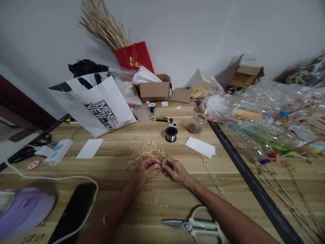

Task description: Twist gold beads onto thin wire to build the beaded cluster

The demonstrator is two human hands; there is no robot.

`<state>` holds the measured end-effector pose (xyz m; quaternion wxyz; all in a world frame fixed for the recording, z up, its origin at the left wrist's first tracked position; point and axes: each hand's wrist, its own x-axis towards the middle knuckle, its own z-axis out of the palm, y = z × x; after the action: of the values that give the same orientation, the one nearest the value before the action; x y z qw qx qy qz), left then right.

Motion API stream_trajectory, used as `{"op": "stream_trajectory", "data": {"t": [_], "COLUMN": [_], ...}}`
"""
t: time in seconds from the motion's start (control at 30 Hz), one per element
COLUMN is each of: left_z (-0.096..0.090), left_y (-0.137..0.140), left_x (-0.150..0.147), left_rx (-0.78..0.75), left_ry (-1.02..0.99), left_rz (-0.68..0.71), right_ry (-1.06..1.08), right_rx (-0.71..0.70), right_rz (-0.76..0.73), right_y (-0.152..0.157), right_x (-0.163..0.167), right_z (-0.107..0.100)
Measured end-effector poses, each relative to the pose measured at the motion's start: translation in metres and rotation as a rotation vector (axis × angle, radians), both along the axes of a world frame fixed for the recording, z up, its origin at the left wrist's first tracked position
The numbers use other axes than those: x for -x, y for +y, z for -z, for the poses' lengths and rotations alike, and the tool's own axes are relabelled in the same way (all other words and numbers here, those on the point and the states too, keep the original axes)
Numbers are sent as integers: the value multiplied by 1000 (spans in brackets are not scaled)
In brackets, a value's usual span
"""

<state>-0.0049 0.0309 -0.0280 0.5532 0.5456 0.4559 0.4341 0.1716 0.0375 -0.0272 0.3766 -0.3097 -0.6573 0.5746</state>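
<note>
My left hand (146, 168) and my right hand (174, 170) meet fingertip to fingertip at the middle of the wooden table. Both are closed in a pinch, and what lies between the fingers is too small to make out. Just behind them spreads a tangled heap of gold and silver beaded wire (147, 149). Part of a thin strand shows under the fingers. A few small beaded bits (162, 206) lie nearer to me. By my right forearm are scissors (200, 224) with pale green handles and a knotted cord (214, 178).
Behind the heap stand a wire spool (171, 134), a yellow-black utility knife (162, 119) and a glass jar of beads (197, 123). A white paper bag (101, 105) is at left, above a black phone (76, 210) and white cable. Plastic bottles (266, 118) crowd the right side.
</note>
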Motion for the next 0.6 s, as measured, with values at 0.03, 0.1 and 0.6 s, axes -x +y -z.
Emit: {"op": "stream_trajectory", "data": {"t": [0.03, 0.1, 0.6], "left_z": [0, -2, -11], "left_y": [0, -1, -3], "left_x": [0, 0, -7], "left_rx": [-1, 0, 3], "left_ry": [-1, 1, -63], "left_rz": [4, 9, 106], "right_ry": [-9, -19, -71], "right_rx": [-1, -5, -331], "right_rz": [-1, -4, 34], "right_y": [0, 0, 2], "right_x": [0, 0, 0], "right_z": [0, 0, 2]}}
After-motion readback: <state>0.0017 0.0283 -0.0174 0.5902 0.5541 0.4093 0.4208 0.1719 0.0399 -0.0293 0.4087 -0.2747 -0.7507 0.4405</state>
